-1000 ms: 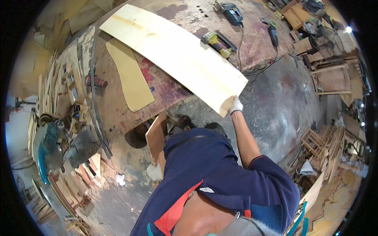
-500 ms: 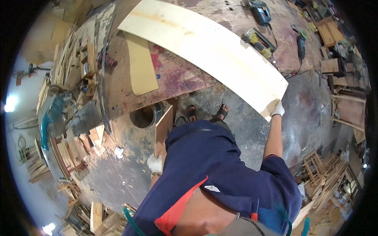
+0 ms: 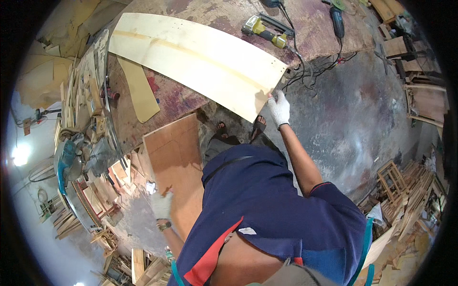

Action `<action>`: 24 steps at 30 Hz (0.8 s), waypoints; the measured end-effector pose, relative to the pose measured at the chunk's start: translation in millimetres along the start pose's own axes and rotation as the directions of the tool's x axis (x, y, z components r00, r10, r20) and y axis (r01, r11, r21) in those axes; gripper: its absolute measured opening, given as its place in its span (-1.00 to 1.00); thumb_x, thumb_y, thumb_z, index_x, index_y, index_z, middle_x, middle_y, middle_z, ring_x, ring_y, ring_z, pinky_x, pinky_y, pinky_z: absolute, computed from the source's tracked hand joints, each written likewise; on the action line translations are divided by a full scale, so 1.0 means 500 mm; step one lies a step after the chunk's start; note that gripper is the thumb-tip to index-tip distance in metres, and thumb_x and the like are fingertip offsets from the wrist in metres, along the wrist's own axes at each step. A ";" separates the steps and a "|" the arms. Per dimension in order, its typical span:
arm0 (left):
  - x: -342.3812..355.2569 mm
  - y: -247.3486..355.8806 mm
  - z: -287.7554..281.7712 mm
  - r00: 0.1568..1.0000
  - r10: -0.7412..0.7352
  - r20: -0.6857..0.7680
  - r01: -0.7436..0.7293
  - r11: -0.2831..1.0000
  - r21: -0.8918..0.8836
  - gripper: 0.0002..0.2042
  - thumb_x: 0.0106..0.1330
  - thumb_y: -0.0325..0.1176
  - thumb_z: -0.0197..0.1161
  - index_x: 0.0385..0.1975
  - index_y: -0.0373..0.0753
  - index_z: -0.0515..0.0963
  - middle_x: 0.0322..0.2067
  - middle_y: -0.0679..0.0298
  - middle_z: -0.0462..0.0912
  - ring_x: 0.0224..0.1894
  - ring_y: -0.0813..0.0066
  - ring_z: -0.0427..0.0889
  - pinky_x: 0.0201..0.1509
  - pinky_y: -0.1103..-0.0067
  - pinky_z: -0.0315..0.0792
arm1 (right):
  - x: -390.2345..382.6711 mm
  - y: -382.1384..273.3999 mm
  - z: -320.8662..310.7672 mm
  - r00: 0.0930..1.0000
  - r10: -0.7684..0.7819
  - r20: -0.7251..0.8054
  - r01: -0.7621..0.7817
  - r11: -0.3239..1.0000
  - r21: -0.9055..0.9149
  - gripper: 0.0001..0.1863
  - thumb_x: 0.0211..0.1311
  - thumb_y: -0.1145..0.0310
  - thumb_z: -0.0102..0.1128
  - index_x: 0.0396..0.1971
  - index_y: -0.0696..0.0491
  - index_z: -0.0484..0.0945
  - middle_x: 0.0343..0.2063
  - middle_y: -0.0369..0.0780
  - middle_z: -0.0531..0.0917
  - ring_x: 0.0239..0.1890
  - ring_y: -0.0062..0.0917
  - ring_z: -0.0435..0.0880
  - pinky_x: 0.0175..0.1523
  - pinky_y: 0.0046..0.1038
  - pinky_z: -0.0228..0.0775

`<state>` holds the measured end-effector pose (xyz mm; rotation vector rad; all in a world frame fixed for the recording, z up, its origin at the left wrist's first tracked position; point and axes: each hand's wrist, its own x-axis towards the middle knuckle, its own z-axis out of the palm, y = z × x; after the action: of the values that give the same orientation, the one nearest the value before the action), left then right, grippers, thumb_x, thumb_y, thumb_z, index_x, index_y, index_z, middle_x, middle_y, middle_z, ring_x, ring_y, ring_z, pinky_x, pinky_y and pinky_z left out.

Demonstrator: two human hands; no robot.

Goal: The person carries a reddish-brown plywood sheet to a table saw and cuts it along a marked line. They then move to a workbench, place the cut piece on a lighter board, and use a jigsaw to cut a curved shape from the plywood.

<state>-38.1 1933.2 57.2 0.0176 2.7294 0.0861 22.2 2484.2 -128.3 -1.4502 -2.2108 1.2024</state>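
My left hand [image 3: 162,204], in a white work glove, grips the edge of a brown plywood board [image 3: 175,157] that stands tilted at my left side. A fingertip shows on the board's face. My right hand [image 3: 279,109], also gloved, is at the near right end of a long, pale curved panel [image 3: 191,59]. Its fingers are stretched out and apart, with the thumb at the panel's end edge. The panel lies on the workbench [image 3: 191,97], its near corner jutting over the bench edge. Partly under it lies a yellowish curved strip [image 3: 138,90].
On the bench beyond the panel lie a nail gun [image 3: 265,31] and an angle grinder [image 3: 337,21], with black cables [image 3: 305,71] trailing over the edge. A teal saw [image 3: 67,159] stands left. Wood scraps [image 3: 400,190] are heaped at the lower right.
The pale panel has shifted left and now lies on the bench. My right hand's fingers have loosened from its corner. The brown board at my left has swung so that its broad face shows.
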 end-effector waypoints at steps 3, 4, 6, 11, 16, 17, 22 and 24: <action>-0.080 0.224 -0.249 0.997 0.003 0.077 0.003 0.997 -0.083 -0.62 0.20 -0.13 0.45 -0.40 -0.43 0.63 -0.70 0.07 0.55 -0.65 0.32 0.46 -0.48 0.36 0.41 | 0.001 -0.081 -0.064 0.980 -0.173 0.097 0.170 0.985 0.040 -0.44 0.21 0.06 0.34 0.13 0.04 0.52 -0.03 0.07 0.68 0.00 0.01 0.68 0.11 -0.14 0.51; -0.105 0.259 -0.297 0.997 0.051 0.061 -0.046 0.996 -0.077 -0.66 0.20 -0.17 0.43 -0.40 -0.41 0.64 -0.70 0.09 0.55 -0.65 0.31 0.49 -0.48 0.37 0.42 | -0.009 -0.117 -0.084 0.957 -0.238 0.168 0.230 0.971 0.061 -0.40 0.18 0.06 0.37 0.16 0.03 0.50 0.00 0.05 0.67 0.03 0.00 0.68 0.14 -0.14 0.51; -0.116 0.304 -0.366 0.967 0.174 0.187 -0.166 0.984 -0.058 -0.80 0.15 -0.30 0.38 -0.36 -0.31 0.70 -0.65 0.05 0.60 -0.59 0.15 0.62 -0.43 0.34 0.46 | -0.027 -0.155 -0.101 0.789 -0.430 0.439 0.360 0.903 0.236 -0.17 0.02 -0.09 0.51 0.25 0.03 0.46 0.15 -0.04 0.62 0.21 -0.16 0.60 0.31 -0.24 0.41; -0.074 0.435 -0.466 0.844 0.457 0.280 -0.488 0.871 0.051 -0.72 -0.01 -0.35 0.39 -0.24 -0.22 0.72 -0.46 -0.07 0.66 -0.37 -0.08 0.70 -0.26 0.25 0.54 | -0.100 -0.214 -0.109 0.519 -0.558 0.647 0.255 0.824 0.507 -0.04 -0.15 0.01 0.69 0.27 0.14 0.47 0.14 -0.07 0.63 0.21 -0.26 0.57 0.32 -0.25 0.39; 0.103 0.652 -0.567 0.549 0.784 0.289 -0.827 0.559 0.054 -0.66 -0.09 -0.52 0.39 -0.21 -0.24 0.67 -0.42 -0.04 0.66 -0.37 0.06 0.72 -0.25 0.36 0.56 | -0.137 -0.184 -0.135 0.827 -0.375 0.420 -0.080 0.660 0.747 -0.51 0.19 0.19 0.51 -0.01 0.21 0.64 -0.22 -0.21 0.73 -0.14 -0.51 0.66 -0.03 -0.44 0.53; 0.153 0.700 -0.573 0.493 0.840 0.228 -0.870 0.474 0.136 -0.67 -0.06 -0.53 0.36 -0.21 -0.23 0.67 -0.41 -0.01 0.67 -0.38 0.14 0.73 -0.22 0.39 0.58 | -0.143 -0.190 -0.154 0.854 -0.273 0.444 -0.125 0.719 0.684 -0.58 0.24 0.19 0.47 -0.08 0.21 0.66 -0.32 -0.25 0.73 -0.28 -0.56 0.66 -0.16 -0.49 0.53; 0.378 0.876 -0.467 0.232 0.972 0.029 -0.853 0.189 0.487 -0.35 0.01 -0.28 0.51 0.20 -0.19 0.53 0.04 0.02 0.65 0.10 0.00 0.62 0.22 0.31 0.50 | -0.142 -0.164 -0.124 0.905 0.073 0.419 -0.292 0.824 0.486 -0.51 0.30 -0.01 0.37 -0.21 0.21 0.66 -0.50 -0.25 0.69 -0.51 -0.66 0.57 -0.38 -0.52 0.43; 0.371 0.922 -0.379 0.150 0.977 -0.153 -0.870 0.204 0.449 -0.36 0.02 -0.32 0.52 0.19 -0.23 0.50 0.01 0.07 0.61 0.08 -0.01 0.57 0.20 0.26 0.49 | -0.117 -0.109 -0.096 0.974 0.006 0.225 -0.102 0.902 0.420 -0.39 0.31 -0.10 0.31 -0.08 0.25 0.59 -0.47 -0.18 0.69 -0.51 -0.58 0.63 -0.38 -0.50 0.47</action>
<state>-284.2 2387.1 185.7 2.0707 2.5472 0.0820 43.2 2449.5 -44.1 -1.2508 -1.8642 1.8087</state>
